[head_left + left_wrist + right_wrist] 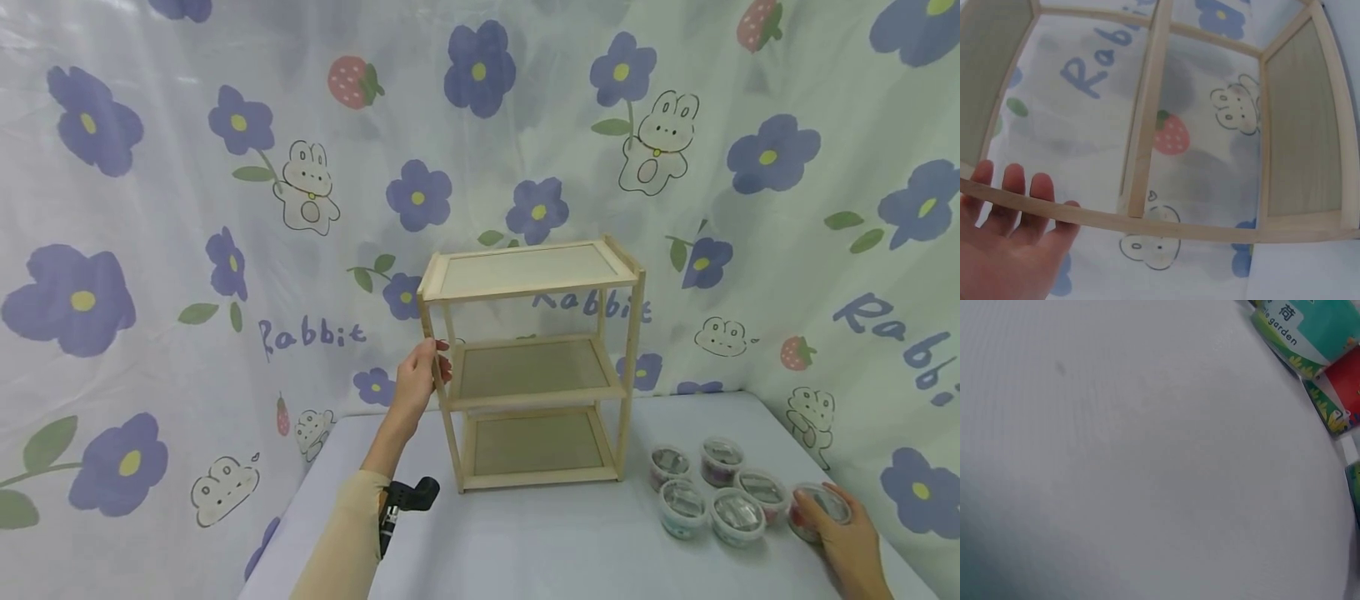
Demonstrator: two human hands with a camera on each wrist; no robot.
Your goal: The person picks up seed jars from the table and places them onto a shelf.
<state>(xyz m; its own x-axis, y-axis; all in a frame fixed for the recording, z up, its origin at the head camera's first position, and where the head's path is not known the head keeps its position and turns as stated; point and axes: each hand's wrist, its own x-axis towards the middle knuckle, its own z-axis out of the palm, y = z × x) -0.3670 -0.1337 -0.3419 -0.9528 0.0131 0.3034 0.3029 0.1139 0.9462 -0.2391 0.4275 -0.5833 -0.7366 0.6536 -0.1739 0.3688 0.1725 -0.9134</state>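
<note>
A three-tier wooden shelf (540, 400) stands upright on the table. My left hand (420, 375) holds its left front post, with the fingers passing behind the wood; in the left wrist view the fingertips (1041, 186) show past the post (1104, 219). At the right, my right hand (847, 533) grips a round clear-lidded tub (821, 502), thumb and fingers on opposite sides. Left of that hand several similar tubs (738, 517) stand grouped, with pinkish and teal contents or labels. The right wrist view catches only a teal-labelled tub (1316, 331) and a red-labelled tub (1344, 384) at its edge.
The table (570, 542) has a white cover. A curtain (172, 192) printed with purple flowers, strawberries and rabbits hangs behind and along both sides. A black camera mount (412, 493) sits on the left wrist.
</note>
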